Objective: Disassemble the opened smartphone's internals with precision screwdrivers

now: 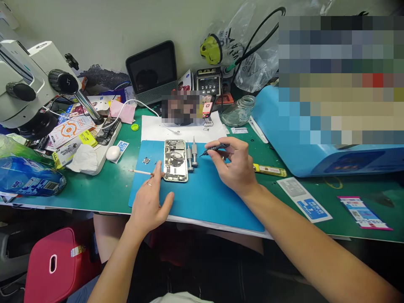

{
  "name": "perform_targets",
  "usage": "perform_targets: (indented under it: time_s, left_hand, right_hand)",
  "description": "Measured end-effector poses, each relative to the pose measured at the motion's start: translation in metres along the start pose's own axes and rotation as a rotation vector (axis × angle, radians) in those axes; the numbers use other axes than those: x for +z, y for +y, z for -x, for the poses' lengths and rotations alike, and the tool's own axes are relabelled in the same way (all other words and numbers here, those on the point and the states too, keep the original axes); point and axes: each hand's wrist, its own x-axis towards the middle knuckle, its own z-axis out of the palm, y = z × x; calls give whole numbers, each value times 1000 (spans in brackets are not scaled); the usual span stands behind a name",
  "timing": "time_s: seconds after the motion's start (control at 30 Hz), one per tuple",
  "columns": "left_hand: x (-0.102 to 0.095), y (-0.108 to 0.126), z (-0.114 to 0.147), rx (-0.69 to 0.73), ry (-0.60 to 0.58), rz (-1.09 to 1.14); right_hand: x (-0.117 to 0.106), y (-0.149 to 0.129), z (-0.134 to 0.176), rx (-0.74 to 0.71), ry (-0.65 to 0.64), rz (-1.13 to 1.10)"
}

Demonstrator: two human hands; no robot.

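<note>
On the blue mat (202, 193) lies an opened smartphone (176, 162) with its inner parts exposed. My left hand (151, 204) rests by its lower left side, fingers extended, with a thin white cigarette (141, 171) between them. My right hand (235, 164) is raised to the right of the phone, pinching dark tweezers (217, 147) whose tip points left. Two grey precision screwdrivers (195, 153) stand side by side between the phone and the tweezers. Small metal parts (146, 160) lie left of the phone.
A microscope (47, 84) overhangs the left side, above boxes and a blue packet (31, 176). Behind the mat are a dark-screened device (153, 69) and a glass jar (239, 111). A large blue machine (303, 147) and a printed card (304, 200) occupy the right.
</note>
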Motion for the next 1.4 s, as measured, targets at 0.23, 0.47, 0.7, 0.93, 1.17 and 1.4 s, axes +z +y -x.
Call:
perform_targets:
  time_s: [0.23,0.47,0.7,0.93,1.17,1.4]
  left_hand:
    - [1,-3,1,-9,6,26]
    - [-3,0,2,-43,-5,39]
    - [-2,-1,2,-43,-5,66]
    - [-2,0,1,-58,-11,96]
    - [0,-1,0,-53,-23,104]
    - [-2,0,2,-81,-42,136]
  right_hand:
    - [-2,0,-1,-34,-71,46]
    - [-4,0,-3,-137,-67,79]
    - [1,-36,-28,-55,-110,-108]
    - [35,-35,-21,-179,-109,-265]
    - [31,-35,-14,-88,-112,-266]
    - [30,-38,-13,-170,-140,-288]
